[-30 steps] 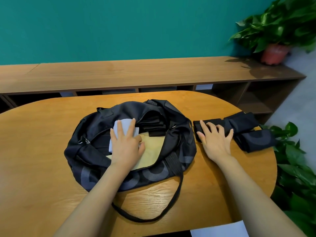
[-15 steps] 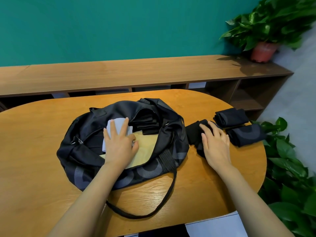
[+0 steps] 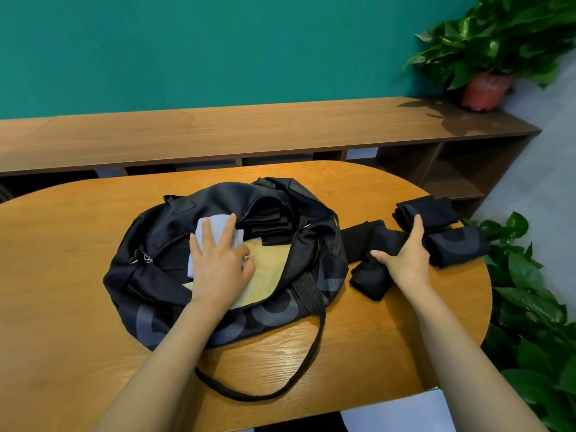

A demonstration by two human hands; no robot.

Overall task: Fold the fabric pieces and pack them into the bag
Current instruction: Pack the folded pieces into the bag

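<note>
- left hand [image 3: 218,263] is flat with its fingers spread, pressing on a pale grey folded fabric [image 3: 215,224] inside the open black bag [image 3: 156,275]
- a tan piece [image 3: 268,269] lies under it in the bag, with dark folded layers stacked behind toward the far side
- right hand [image 3: 405,254] is clamped on a black folded piece [image 3: 371,275], thumb spread to the left, fingers over the far edge
- that piece lies on the table [image 3: 78,307], just right of the bag
- two more folded black pieces [image 3: 427,212] [image 3: 455,244] sit just beyond the right hand, near the table's right end
- bag strap [image 3: 311,353] loops toward the near edge
</note>
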